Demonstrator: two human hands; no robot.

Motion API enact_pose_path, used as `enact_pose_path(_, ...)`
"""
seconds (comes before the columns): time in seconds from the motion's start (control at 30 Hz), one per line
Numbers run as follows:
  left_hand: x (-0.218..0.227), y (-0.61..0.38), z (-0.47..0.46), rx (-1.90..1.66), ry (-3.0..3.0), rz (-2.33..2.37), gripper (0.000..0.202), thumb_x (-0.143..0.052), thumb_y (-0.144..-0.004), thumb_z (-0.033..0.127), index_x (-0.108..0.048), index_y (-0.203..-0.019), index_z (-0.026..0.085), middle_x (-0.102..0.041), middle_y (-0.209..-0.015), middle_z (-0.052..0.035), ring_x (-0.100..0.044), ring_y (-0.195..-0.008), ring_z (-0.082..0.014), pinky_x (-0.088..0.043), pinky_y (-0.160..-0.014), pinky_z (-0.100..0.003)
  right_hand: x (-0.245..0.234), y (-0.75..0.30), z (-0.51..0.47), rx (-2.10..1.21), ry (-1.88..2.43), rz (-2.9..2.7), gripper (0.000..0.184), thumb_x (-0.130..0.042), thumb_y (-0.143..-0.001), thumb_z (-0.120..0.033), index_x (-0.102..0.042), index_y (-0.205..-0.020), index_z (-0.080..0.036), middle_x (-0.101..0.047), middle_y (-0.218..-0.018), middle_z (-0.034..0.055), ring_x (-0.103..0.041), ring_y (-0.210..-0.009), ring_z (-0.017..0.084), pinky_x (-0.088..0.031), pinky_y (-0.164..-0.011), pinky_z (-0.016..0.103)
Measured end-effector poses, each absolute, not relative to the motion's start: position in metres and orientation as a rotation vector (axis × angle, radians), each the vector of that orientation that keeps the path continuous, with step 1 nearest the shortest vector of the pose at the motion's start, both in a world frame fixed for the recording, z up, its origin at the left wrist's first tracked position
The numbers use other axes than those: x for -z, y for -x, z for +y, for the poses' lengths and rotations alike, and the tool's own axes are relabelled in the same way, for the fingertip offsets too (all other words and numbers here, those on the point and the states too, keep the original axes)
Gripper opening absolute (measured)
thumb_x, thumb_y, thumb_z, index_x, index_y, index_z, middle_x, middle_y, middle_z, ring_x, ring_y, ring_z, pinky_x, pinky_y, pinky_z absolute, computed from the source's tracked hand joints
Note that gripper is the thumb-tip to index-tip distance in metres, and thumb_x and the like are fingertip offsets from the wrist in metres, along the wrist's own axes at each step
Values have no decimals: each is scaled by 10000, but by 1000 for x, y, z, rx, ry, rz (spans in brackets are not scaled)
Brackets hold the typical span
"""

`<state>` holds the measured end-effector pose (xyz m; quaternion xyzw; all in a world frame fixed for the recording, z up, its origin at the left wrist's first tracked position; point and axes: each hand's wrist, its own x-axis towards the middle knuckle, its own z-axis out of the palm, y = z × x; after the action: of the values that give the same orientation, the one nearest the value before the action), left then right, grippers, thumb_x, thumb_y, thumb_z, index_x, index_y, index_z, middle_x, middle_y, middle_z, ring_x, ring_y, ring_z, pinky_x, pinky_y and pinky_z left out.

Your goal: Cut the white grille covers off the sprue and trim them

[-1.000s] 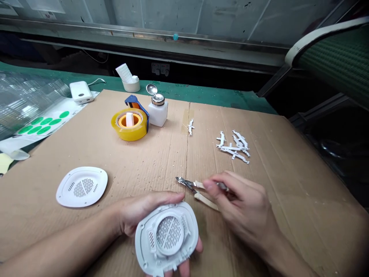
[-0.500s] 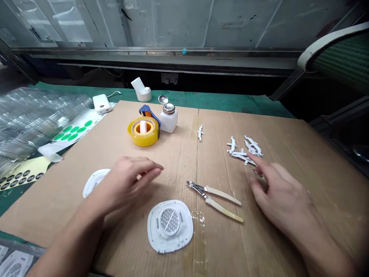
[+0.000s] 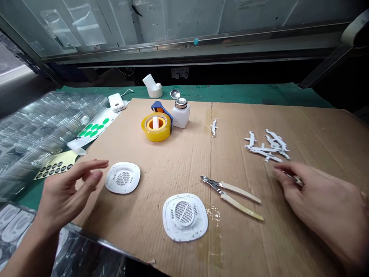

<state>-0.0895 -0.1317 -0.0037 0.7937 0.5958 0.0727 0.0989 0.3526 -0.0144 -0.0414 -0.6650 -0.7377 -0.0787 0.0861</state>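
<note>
My left hand (image 3: 70, 190) hovers at the cardboard's left edge, its thumb and forefinger apart with nothing between them. Just right of it lies a flat white perforated cover (image 3: 123, 177). My right hand (image 3: 319, 204) is closed, thumb and forefinger together, and a small shiny bit of something shows inside the curled fingers. I cannot make out what that is. Beyond its fingertips lies a loose pile of white plastic sprue pieces (image 3: 266, 149). Between the hands rest cream-handled side cutters (image 3: 230, 194), jaws to the left, and a second white cover (image 3: 185, 217) with a raised round grille.
A yellow tape roll (image 3: 156, 132) on a blue dispenser stands beside a white pump bottle (image 3: 181, 114). One sprue piece (image 3: 213, 127) lies apart. Clear plastic trays (image 3: 49, 127), sticker sheets (image 3: 56, 165) and a white box (image 3: 116, 102) occupy the left side.
My left hand has moved left, uncovering the flat white cover. My right hand has drawn back slightly from the sprue pile, its forefinger now curled to the thumb. The view has shifted.
</note>
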Motion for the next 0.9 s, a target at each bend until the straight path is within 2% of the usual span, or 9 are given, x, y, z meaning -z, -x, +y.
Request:
enact_pose_path(0.1, 3, 88, -124, -170, -2309, 1739, 668, -547, -858, 629, -449, -1429, 297, -519, -1407, -90, -448, -1319, -345, -396, -1079, -474, 46, -350, -15, 311, 1806, -2235, 330, -507, -885, -240, -553, -1212, -254, -703, -1057, 63, -653, -723, 236, -383, -520, 291)
enact_pose_path(0.2, 3, 87, -113, -85, -2281, 1702, 730, -586, -833, 641, -430, -1442, 271, -474, -1455, -110, -420, -1344, -352, -368, -1098, -484, 48, -350, -15, 275, 1809, -2319, 162, -508, -915, -352, -627, -937, -244, -721, -845, 52, -643, -637, 234, -366, -483, 283)
enact_pose_path(0.3, 2, 86, -107, 25, -2245, 1700, 680, -582, -864, 589, -441, -1429, 239, -474, -1450, -129, -435, -1325, -341, -366, -1093, -494, 47, -350, -14, 240, 1877, -2377, 238, -512, -919, -390, -593, -755, -238, -692, -678, 44, -620, -551, 222, -343, -440, 268)
enact_pose_path(0.37, -1, 84, -106, 4, -2191, 1728, 644, -602, -855, 568, -490, -1386, 221, -521, -1389, -138, -475, -1271, -344, -385, -1067, -504, 46, -349, -15, 307, 1835, -2332, 111, -522, -902, -305, -610, -889, -239, -728, -849, 55, -638, -599, 218, -363, -451, 277)
enact_pose_path(0.43, -6, 80, -106, -181, -2050, 1688, 651, -628, -825, 591, -520, -1353, 227, -538, -1349, -133, -504, -1218, -338, -412, -1038, -486, 46, -347, -16, 386, 1764, -2294, 220, -521, -882, -245, -585, -1093, -251, -709, -1061, 71, -654, -659, 222, -384, -472, 297)
enact_pose_path(0.53, -8, 60, -102, -622, -1444, 1213, 731, -498, -816, 740, -521, -1321, 214, -578, -1228, -132, -588, -1055, -290, -530, -862, -399, 43, -342, -20, 397, 1709, -2259, 238, -514, -911, -339, -569, -1128, -262, -700, -1065, 66, -668, -688, 244, -410, -488, 319)
enact_pose_path(0.63, 1, 18, -93, -636, -669, 623, 819, -422, -764, 822, -549, -1217, 151, -620, -1031, -125, -643, -845, -241, -560, -626, -314, 34, -334, -27, 254, 1597, -2282, 329, -440, -958, -487, -542, -1156, -246, -705, -949, 62, -676, -652, 233, -452, -504, 318)
enact_pose_path(0.7, 12, -18, -88, -486, -422, 455, 830, -392, -751, 828, -569, -1168, 132, -634, -930, -113, -639, -701, -203, -533, -547, -287, 26, -328, -34, 96, 1379, -2334, 338, -356, -1002, -469, -526, -1170, -228, -693, -935, 67, -684, -693, 209, -487, -552, 305)
enact_pose_path(0.9, 42, -78, -96, -302, -471, 467, 941, -255, -754, 844, -703, -959, 43, -597, -665, -84, -500, -538, -135, -373, -512, -233, 12, -305, -55, -448, 743, -2362, 278, -386, -1032, -389, -568, -1022, -179, -637, -808, 33, -602, -700, 135, -461, -611, 248)
